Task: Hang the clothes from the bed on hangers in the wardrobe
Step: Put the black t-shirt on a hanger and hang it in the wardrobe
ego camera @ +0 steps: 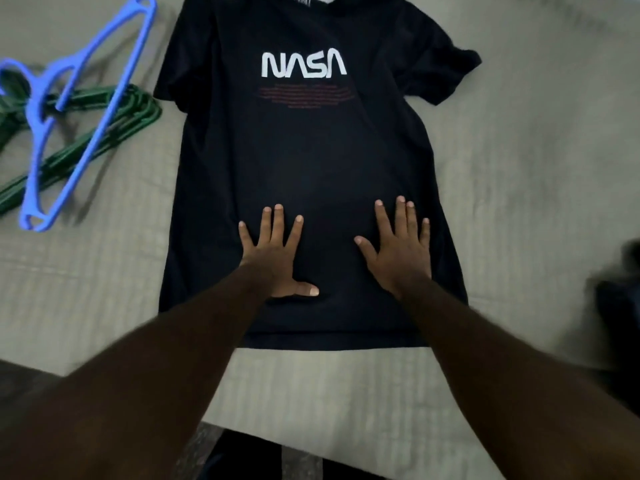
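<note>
Hands (275,252) (398,251) on NASA T-shirt (304,150)

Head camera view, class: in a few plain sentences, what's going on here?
A person presses the left hand and the right hand flat, fingers spread, on the lower front of a dark navy T-shirt with white NASA lettering. It is laid face up on the beige quilted bed. Beside the shirt, a blue plastic hanger lies on top of several green hangers. The shirt is not yet on a hanger.
</note>
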